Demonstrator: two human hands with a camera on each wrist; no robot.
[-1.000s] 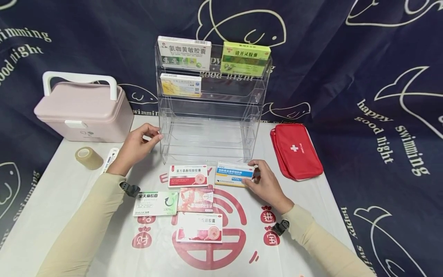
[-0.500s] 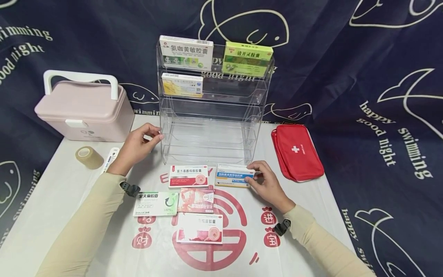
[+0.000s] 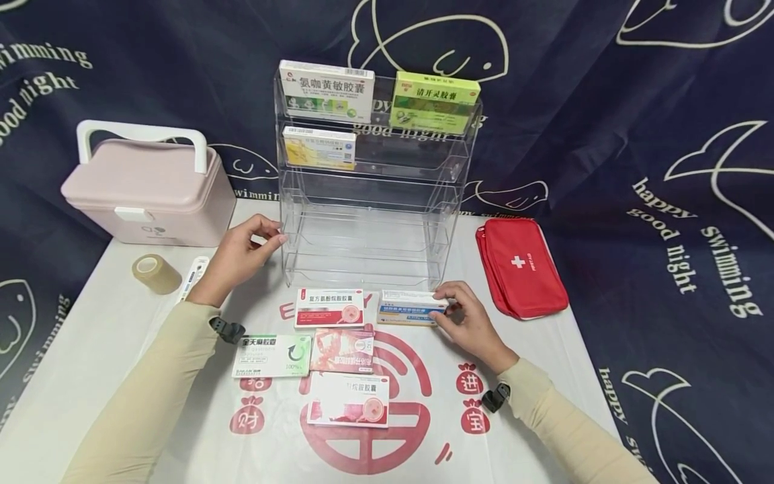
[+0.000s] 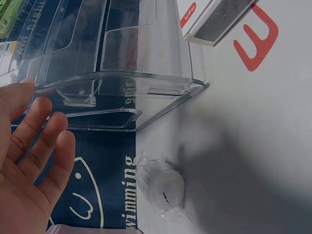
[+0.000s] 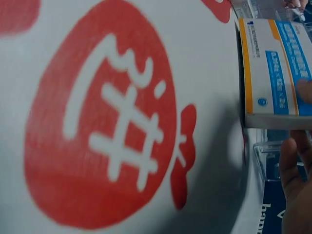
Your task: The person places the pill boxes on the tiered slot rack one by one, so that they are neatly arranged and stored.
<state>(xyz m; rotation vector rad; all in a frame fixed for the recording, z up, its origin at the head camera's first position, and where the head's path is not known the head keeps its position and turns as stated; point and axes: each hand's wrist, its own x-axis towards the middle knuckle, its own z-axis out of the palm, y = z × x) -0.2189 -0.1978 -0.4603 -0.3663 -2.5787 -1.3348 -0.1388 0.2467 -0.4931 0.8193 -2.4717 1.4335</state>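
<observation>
My right hand (image 3: 471, 326) pinches the right end of a blue-and-white medicine box (image 3: 408, 309), thumb on its printed face. The box tilts, its lower edge near the table; in the right wrist view its printed front (image 5: 273, 68) shows close up. My left hand (image 3: 238, 255) holds the left side edge of a clear tiered display rack (image 3: 363, 232) between thumb and forefinger. Seen from the left wrist, the other fingers (image 4: 61, 156) are loosely bent. A white box (image 3: 326, 94) and a green box (image 3: 435, 101) stand in the top tier, a yellow-and-white box (image 3: 319, 148) below.
Flat on the table lie two red-and-white boxes (image 3: 329, 308), a pink box (image 3: 345, 349) and a green-and-white box (image 3: 272, 356). A pink case (image 3: 148, 191), tape roll (image 3: 156, 273) and thermometer-like stick (image 3: 195, 277) are left; a red first-aid pouch (image 3: 523, 267) is right.
The blue-and-white box has tipped upright in my right hand, showing more of its white top edge. My left hand keeps its place on the rack.
</observation>
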